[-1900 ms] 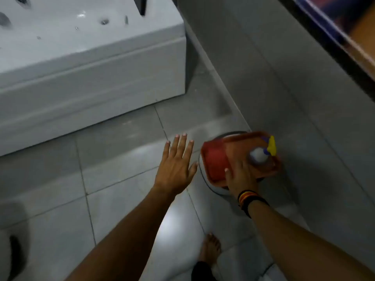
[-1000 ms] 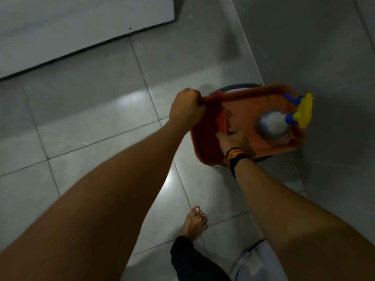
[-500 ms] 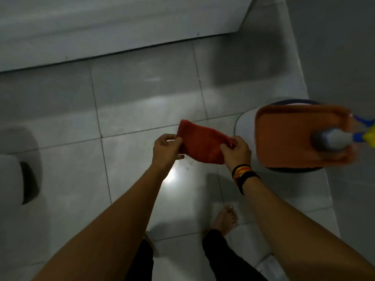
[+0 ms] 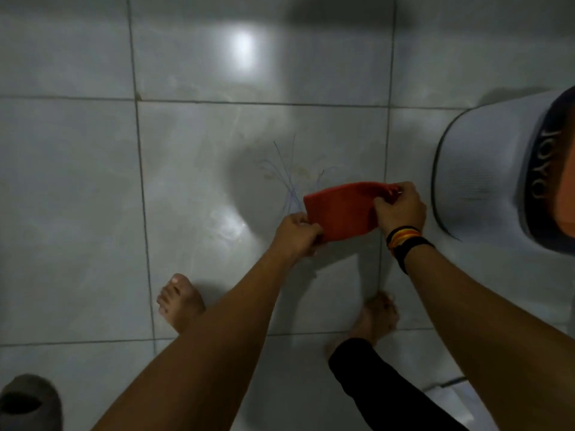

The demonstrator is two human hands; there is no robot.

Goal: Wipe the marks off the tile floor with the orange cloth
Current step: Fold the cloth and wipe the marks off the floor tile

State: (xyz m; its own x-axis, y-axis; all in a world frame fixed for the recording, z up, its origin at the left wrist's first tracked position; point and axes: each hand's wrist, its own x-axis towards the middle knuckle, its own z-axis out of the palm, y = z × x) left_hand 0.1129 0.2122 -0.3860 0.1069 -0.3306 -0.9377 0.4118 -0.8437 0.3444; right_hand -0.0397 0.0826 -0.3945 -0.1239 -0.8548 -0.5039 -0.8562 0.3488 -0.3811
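Observation:
The orange cloth (image 4: 340, 211) is stretched in the air between both hands, above the grey tile floor (image 4: 193, 169). My left hand (image 4: 297, 233) pinches its lower left corner. My right hand (image 4: 399, 208), with dark and striped bands at the wrist, grips its upper right edge. Thin blue pen marks (image 4: 287, 178) and faint yellowish smears cross the tile just left of and behind the cloth, partly covered by it.
A white stool with a dark band (image 4: 485, 178) stands at the right edge, an orange tray just showing on it. My bare feet (image 4: 179, 301) rest on the tiles below the hands. A grey slipper (image 4: 28, 402) lies at the bottom left.
Both hands lifted the cloth off the tray and brought it left over the floor. The view dropped to look straight down, bringing the blue marks into sight and pushing the tray to the right edge.

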